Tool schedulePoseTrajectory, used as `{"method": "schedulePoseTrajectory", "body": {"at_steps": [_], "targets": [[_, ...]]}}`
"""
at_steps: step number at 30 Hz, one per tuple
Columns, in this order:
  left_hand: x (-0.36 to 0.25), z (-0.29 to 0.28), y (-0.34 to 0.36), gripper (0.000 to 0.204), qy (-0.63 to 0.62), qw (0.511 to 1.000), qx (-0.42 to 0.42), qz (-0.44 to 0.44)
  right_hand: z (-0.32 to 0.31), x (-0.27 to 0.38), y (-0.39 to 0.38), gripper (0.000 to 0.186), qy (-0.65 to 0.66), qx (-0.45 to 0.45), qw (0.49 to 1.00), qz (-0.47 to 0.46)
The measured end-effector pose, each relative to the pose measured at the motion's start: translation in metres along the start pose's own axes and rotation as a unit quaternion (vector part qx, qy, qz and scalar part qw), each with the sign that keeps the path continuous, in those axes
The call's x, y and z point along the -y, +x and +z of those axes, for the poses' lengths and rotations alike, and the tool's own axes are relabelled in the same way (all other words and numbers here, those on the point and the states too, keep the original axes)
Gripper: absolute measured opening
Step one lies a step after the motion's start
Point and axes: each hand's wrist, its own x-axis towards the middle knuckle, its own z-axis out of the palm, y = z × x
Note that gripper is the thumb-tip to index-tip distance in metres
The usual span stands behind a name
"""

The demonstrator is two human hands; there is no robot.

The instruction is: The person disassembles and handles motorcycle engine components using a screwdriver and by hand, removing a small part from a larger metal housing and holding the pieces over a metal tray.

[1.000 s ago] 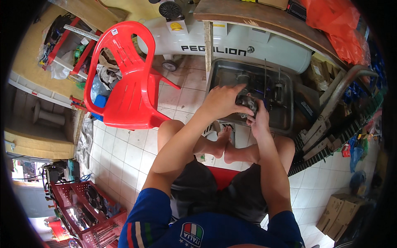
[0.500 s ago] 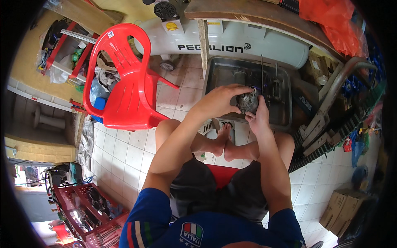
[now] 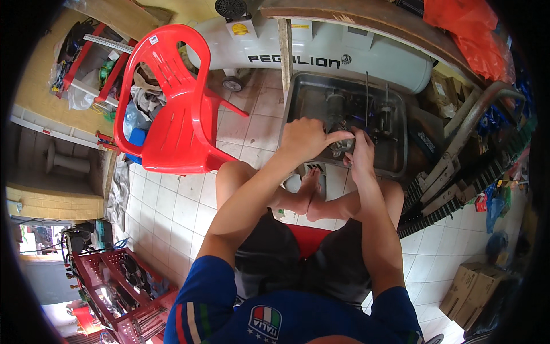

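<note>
My left hand (image 3: 306,139) grips a dark metal mechanical part (image 3: 340,148), its thumb stretched across the top toward my right hand (image 3: 361,153). That right hand holds the same part from the right, fingers curled against it, so much of the part is hidden. Behind and under it lies a dark metal tray (image 3: 405,135), in which sit a cylindrical metal piece (image 3: 337,104), a thin upright rod (image 3: 366,97) and another dark component (image 3: 385,121). My bare feet (image 3: 309,189) show below my hands, with light slip-on footwear (image 3: 293,182) beside them.
A red plastic chair (image 3: 172,143) stands at my left. A large pale tank (image 3: 401,69) sits behind the tray beneath a wooden shelf (image 3: 355,17). Heavy metal bars (image 3: 435,183) lean at my right, with cardboard boxes (image 3: 467,292) lower down. A red tool cart (image 3: 100,269) is at lower left.
My left hand has turned, its thumb moving up over the part to near my right fingers. More of the part is covered than half a second ago.
</note>
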Motion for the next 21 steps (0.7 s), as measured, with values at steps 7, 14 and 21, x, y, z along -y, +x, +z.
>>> {"method": "schedulePoseTrajectory", "body": {"at_steps": [7, 14, 21], "targets": [[0.022, -0.002, 0.011, 0.054, -0.239, 0.930, -0.059, 0.272, -0.003, -0.002, 0.021, 0.033, 0.074, 0.027, 0.996, 0.040], [0.013, 0.010, 0.005, 0.063, -0.235, 0.951, -0.032, 0.199, -0.009, 0.001, 0.018, 0.037, 0.077, 0.016, 0.996, 0.052], [-0.021, -0.004, 0.023, 0.067, -0.194, 0.980, 0.013, 0.031, -0.010, 0.017, 0.016, 0.037, 0.062, -0.019, 0.998, 0.019]]}}
